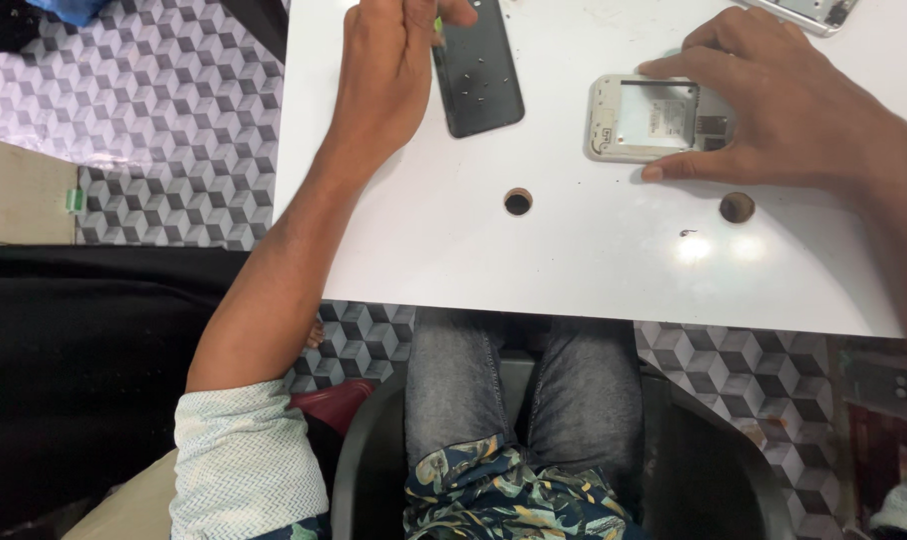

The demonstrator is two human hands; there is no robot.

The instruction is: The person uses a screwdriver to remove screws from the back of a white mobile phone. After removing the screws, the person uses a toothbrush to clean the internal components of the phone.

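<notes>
Two hands were busy on the white table [574,260]. The left hand [389,70] lay on the left edge of a dark back cover [482,75] from a phone. Its fingers were curled over that edge and touched it, but I could not tell if they really pinched the cover or only rested on it. The cover lay flat on the table, and most of it stuck out to the right of that hand. The right hand [774,100] was spread wide over an opened phone [639,118] with a pale, silver-coloured frame. One finger [674,68] lay along the far edge of the phone and the thumb [679,168] pressed along the near edge, so the phone sat between them, held flat on the table. The inside of the phone faced up and part of it was hidden under the palm. The two hands were apart, with the dark cover just to the left of the phone and a bare strip of table between them. Near the thumb, a bit closer to the person, there was a round hole [737,207] in the table. Another round hole [518,201] sat below the dark cover, closer to the person's body. Far past the right hand, at the table's far edge, a piece of another silver phone part [809,12] peeked in. Under the table I saw grey jeans [454,370], a black chair seat [374,460], and a floor [174,120] with a cube pattern.
</notes>
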